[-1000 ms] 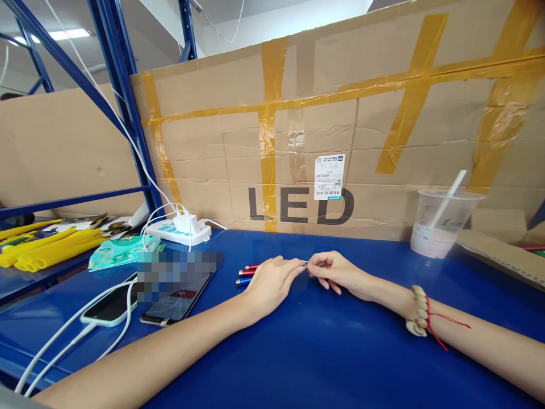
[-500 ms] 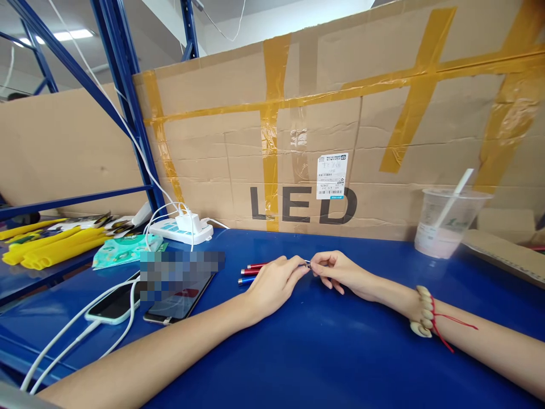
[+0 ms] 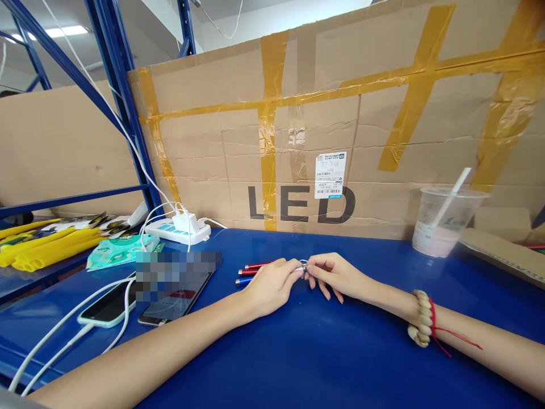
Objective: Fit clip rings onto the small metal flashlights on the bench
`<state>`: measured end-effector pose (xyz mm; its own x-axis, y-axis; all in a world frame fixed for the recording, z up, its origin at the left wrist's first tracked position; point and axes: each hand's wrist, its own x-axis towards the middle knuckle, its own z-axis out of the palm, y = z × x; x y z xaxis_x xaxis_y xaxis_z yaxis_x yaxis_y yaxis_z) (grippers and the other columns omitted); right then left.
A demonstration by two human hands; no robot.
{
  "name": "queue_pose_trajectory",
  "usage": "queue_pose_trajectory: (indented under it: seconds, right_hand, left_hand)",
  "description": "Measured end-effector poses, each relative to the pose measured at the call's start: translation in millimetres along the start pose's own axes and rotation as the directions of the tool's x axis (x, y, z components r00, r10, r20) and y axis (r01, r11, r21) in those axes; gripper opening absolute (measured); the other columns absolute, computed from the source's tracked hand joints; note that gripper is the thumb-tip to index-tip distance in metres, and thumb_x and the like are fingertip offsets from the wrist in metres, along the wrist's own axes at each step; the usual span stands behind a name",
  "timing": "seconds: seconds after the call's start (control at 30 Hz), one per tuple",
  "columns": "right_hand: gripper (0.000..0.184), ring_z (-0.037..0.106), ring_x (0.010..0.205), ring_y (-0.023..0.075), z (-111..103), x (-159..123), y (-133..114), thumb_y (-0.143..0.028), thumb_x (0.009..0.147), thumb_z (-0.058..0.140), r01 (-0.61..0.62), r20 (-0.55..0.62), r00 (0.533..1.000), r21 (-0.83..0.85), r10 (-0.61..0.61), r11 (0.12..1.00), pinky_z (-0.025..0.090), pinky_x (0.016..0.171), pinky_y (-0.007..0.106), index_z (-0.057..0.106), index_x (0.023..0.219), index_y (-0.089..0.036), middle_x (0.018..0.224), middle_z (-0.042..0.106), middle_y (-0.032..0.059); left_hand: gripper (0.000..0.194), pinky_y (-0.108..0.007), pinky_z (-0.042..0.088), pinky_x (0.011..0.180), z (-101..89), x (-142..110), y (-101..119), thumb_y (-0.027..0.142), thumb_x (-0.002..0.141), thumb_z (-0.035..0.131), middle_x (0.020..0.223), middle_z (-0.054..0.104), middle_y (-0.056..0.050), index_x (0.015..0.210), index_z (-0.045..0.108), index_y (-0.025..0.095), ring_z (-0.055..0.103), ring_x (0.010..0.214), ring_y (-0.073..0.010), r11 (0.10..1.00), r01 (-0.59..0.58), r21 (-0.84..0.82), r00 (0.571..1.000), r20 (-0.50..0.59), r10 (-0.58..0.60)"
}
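My left hand rests low over the blue table, its fingers closed. Between thumb and fingertips it pinches a small silver metal piece; the rest of that piece is hidden by the hand. My right hand meets it there, thumb and forefinger pinched on the piece's other end, the remaining fingers hanging loosely. A thin light loop shows at that spot. Two slim red tubes and one slim blue tube, each with a silver end, poke out from behind my left hand. Their far ends are covered.
Left of my hands lie a dark-screened phone and a white-edged phone with white cables. Behind them are a power strip, a teal packet and yellow tubes. A plastic cup stands right, before a large cardboard sheet.
My hands stay together, fingertips shifting slightly. More of the silver piece shows between them now. The whole view has drifted a little, so things sit slightly further left.
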<state>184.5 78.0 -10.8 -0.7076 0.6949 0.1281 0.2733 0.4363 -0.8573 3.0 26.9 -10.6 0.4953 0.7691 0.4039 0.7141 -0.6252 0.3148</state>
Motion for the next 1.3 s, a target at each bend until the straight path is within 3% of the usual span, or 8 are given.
queue_pose_trajectory:
  seconds: [0.17,0.23,0.4,0.53,0.8,0.9,1.1,1.3]
  right_hand:
    - [0.033,0.054,0.052,0.0094,-8,-4,-9,-0.033,0.09,0.038,0.309,0.078,0.945,-0.524,-0.316,0.794,0.044,0.055,0.022,0.053,0.066,-0.016,0.063,0.059,0.0013]
    - [0.031,0.056,0.058,0.011,-7,-5,-14,-0.028,0.089,0.039,0.344,0.094,0.928,-0.591,-0.361,0.729,0.043,0.062,0.023,0.053,0.064,-0.017,0.061,0.06,0.0014]
    - [0.033,0.047,0.032,0.0078,2,-8,-23,-0.04,0.084,0.044,0.048,0.006,0.999,-0.291,-0.048,0.955,0.035,0.034,0.018,0.047,0.061,-0.017,0.047,0.05,-0.0031]
    - [0.039,0.043,0.028,0.0083,7,-7,-26,-0.05,0.079,0.049,-0.078,0.009,0.997,-0.089,0.079,0.993,0.03,0.029,0.017,0.046,0.06,-0.017,0.036,0.044,-0.0049]
    - [0.045,0.041,0.029,0.0063,10,-5,-19,-0.06,0.074,0.051,-0.12,0.057,0.992,0.23,0.11,0.966,0.032,0.029,0.014,0.047,0.067,-0.016,0.035,0.036,-0.0089]
    - [0.046,0.04,0.029,0.0051,10,-4,-15,-0.061,0.073,0.052,-0.15,0.06,0.988,0.25,0.139,0.957,0.032,0.028,0.013,0.047,0.068,-0.015,0.037,0.035,-0.0094]
    - [0.048,0.045,0.033,0.0046,3,-1,-5,-0.061,0.075,0.049,-0.147,0.19,0.975,0.176,0.113,0.973,0.035,0.027,0.012,0.051,0.077,-0.013,0.045,0.045,-0.0067]
    - [0.045,0.044,0.031,0.0047,4,-1,-4,-0.057,0.074,0.054,-0.143,0.125,0.985,0.233,0.116,0.962,0.035,0.025,0.012,0.052,0.079,-0.013,0.048,0.048,-0.0063]
  left_hand:
    - [0.024,-0.025,0.04,0.069,0.2,0,0,0.023,0.093,0.031,0.08,0.057,-0.002,0.089,0.053,0.017,0.051,0.074,-0.0143,0.999,-0.006,0.051,1.0,0.008,0.005]
    - [0.024,-0.025,0.04,0.067,-0.1,-1,0,0.023,0.093,0.031,0.077,0.056,-0.002,0.087,0.053,0.017,0.05,0.072,-0.0145,0.998,-0.007,0.059,1.0,0.021,0.006]
    - [0.026,-0.025,0.041,0.067,-0.6,-2,0,0.024,0.092,0.031,0.075,0.057,-0.003,0.085,0.055,0.017,0.05,0.072,-0.0148,0.999,-0.032,0.009,0.999,-0.015,0.033]
    - [0.025,-0.025,0.041,0.073,0.1,-3,0,0.02,0.091,0.034,0.083,0.062,-0.001,0.085,0.058,0.018,0.051,0.075,-0.0142,0.996,-0.086,-0.04,0.991,-0.104,0.081]
    - [0.021,-0.025,0.042,0.076,1.7,-2,-3,0.018,0.089,0.04,0.088,0.064,0.0,0.096,0.06,0.021,0.056,0.081,-0.0142,0.995,-0.066,-0.077,0.982,-0.183,0.051]
    - [0.022,-0.025,0.043,0.078,1.3,-2,-2,0.018,0.089,0.04,0.094,0.063,0.0,0.106,0.054,0.022,0.057,0.086,-0.015,0.997,-0.01,-0.072,0.988,-0.153,-0.001]
    - [0.015,-0.024,0.043,0.075,0.9,-2,2,0.019,0.088,0.039,0.087,0.062,0.001,0.083,0.054,0.02,0.058,0.082,-0.0148,0.999,0.039,-0.001,0.995,-0.092,-0.039]
    - [0.012,-0.023,0.043,0.066,0.8,-2,3,0.021,0.089,0.037,0.087,0.063,0.002,0.09,0.049,0.022,0.06,0.076,-0.0148,0.993,0.109,-0.049,0.99,-0.082,-0.112]
